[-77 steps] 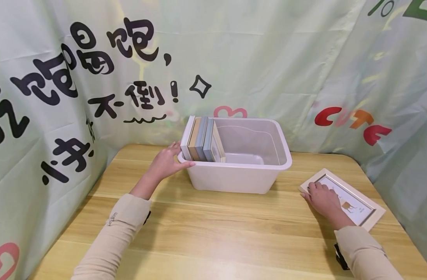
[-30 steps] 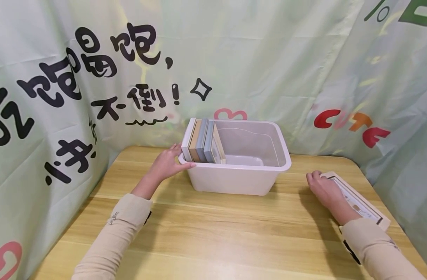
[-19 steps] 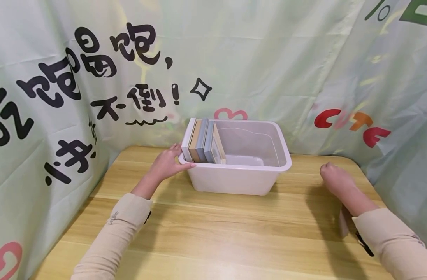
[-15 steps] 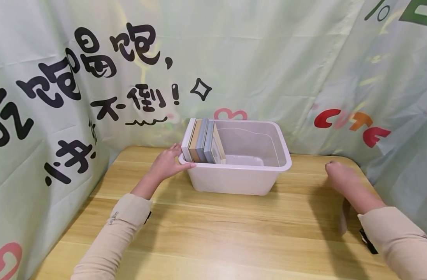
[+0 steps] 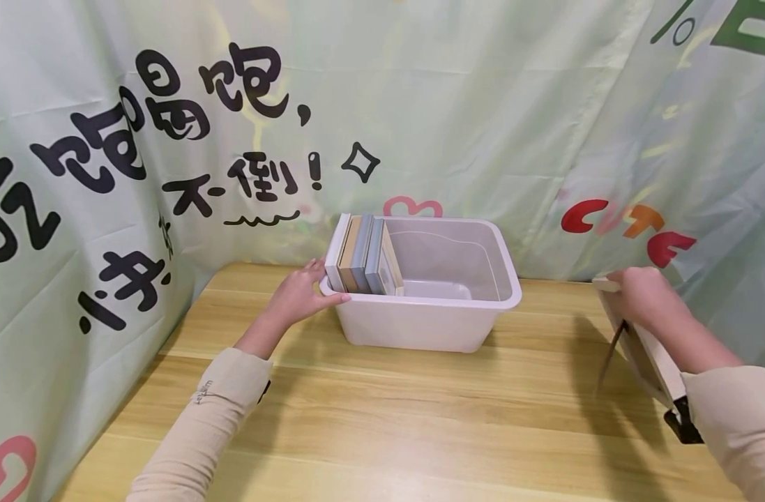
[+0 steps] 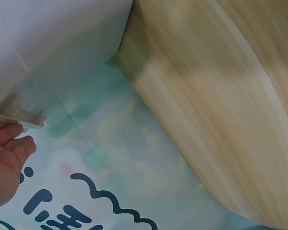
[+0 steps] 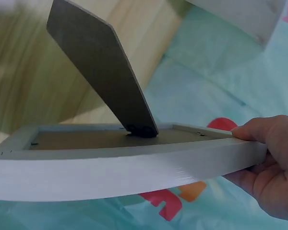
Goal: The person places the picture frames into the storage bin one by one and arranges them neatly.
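My left hand (image 5: 297,293) grips the left end of a pale plastic bin (image 5: 413,324); its thumb lies on the front rim. In the left wrist view the fingers (image 6: 9,134) curl at the bin's rim. Several picture frames, among them a white one (image 5: 335,254) and a blue one (image 5: 374,258), stand upright at the bin's left end. At the right, my right hand (image 5: 653,298) holds a light wood picture frame (image 7: 110,170) tilted up on edge, its back facing left. Its brown easel leg (image 7: 96,62) sticks out from the back. The picture side is hidden.
The wooden table (image 5: 369,418) bears the bin near its back edge. A printed fabric curtain (image 5: 470,118) hangs close behind the table and along both sides. The bin's right part shows its bare floor (image 5: 435,288).
My right hand has lifted the picture frame, which lay picture side up, and tilted it on edge, moving it rightward. Its easel leg has come into view. My left hand stays on the bin.
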Tool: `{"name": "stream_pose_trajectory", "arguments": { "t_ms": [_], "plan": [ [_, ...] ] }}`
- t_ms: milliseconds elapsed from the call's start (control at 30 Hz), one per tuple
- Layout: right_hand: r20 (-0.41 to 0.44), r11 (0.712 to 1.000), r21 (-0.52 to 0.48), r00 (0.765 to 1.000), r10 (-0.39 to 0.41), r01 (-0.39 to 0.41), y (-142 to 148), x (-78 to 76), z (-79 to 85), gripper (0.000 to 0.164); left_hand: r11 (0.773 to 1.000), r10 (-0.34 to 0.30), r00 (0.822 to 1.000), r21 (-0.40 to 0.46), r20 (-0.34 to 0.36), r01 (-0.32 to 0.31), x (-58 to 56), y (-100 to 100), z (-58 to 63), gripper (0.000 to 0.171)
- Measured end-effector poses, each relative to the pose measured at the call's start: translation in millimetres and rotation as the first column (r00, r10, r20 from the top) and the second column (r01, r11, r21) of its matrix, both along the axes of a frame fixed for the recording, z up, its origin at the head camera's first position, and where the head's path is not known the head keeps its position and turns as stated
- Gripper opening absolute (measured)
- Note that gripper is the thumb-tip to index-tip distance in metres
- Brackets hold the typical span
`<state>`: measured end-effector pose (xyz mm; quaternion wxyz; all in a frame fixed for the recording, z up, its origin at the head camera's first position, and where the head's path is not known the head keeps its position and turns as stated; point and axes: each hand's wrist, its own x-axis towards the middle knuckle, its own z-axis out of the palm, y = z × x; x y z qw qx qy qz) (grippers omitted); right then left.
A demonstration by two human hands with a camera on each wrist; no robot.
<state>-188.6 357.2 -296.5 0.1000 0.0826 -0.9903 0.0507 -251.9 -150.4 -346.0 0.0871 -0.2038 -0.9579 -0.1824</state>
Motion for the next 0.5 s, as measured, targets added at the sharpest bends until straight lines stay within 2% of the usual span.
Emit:
{"name": "stream_pose_trajectory", "arguments": {
  "t_ms": [167,333,500],
  "plan": [
    [-0.090,1.000,-0.022,0.996,0.015,-0.017,5.0,-0.7,5.0,0.009,1.000,0.001,1.000,-0.004,0.003,-0.001,0.3,0.0,-0.4,0.084],
    [-0.091,0.995,-0.079,0.993,-0.069,0.062,8.6,0.6,10.0,0.031,1.000,0.003,1.000,0.000,-0.001,-0.003,-0.4,-0.2,-1.7,0.084],
    [-0.074,0.976,-0.170,0.985,-0.153,0.139,9.0,2.9,10.7,0.037,1.000,-0.003,1.000,0.006,-0.009,0.003,-0.7,-0.5,-2.0,0.083]
  ]
}}
